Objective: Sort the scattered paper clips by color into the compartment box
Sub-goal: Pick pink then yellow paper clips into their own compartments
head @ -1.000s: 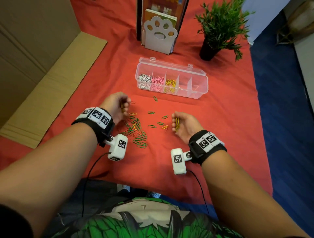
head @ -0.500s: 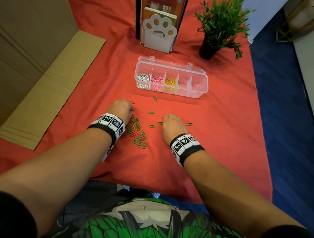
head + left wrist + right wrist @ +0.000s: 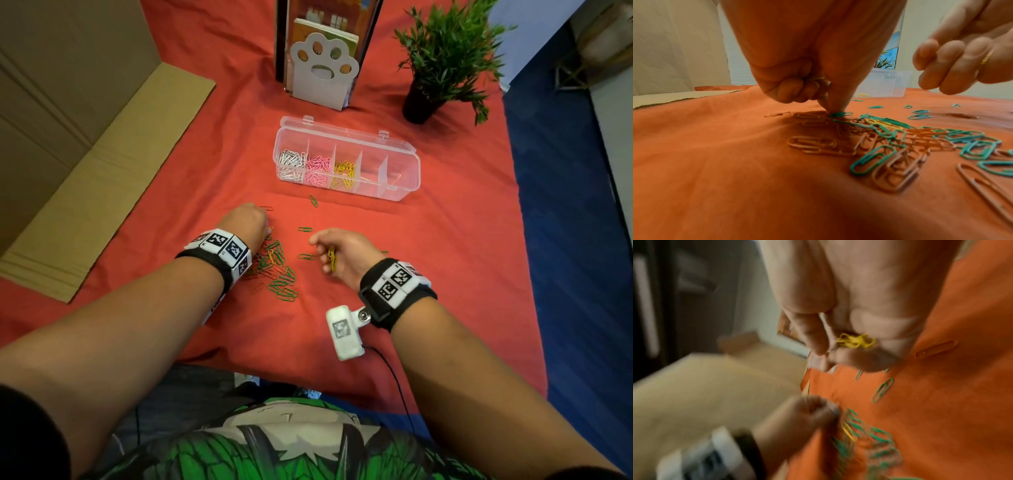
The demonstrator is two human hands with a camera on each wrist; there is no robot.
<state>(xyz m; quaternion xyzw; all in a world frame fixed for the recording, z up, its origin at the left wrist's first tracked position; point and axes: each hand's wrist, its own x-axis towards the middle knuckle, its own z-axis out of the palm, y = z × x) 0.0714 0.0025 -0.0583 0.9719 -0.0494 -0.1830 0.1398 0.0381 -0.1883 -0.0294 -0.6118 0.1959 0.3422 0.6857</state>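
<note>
Yellow paper clips (image 3: 331, 257) sit bunched in the curled fingers of the right hand (image 3: 346, 255), which is lifted just off the red cloth (image 3: 445, 274) on the near side of the clear compartment box (image 3: 346, 161). The left hand (image 3: 245, 224) is down at the far-left edge of the mixed pile (image 3: 277, 270), near the box's front wall; its fingertips (image 3: 835, 104) pinch at a green clip (image 3: 840, 114), and a glint of yellow wire shows tucked in its curled fingers, so it seems to hold clips too. Inside the box, white, pink and yellow clips fill the three left compartments; the two right ones look nearly bare. Green and orange clips remain on the cloth, a few strays (image 3: 305, 229) lying between the pile and the box. The likeliest slip, I judge, is a wrong-colour clip riding along: the clips in the pile interlock, and orange ones nearly vanish against the cloth, so a hooked neighbour could be lifted unnoticed. The loose bundle in the right hand could also shed a clip on the way to the box, or spill across a low divider into the pink section.
</note>
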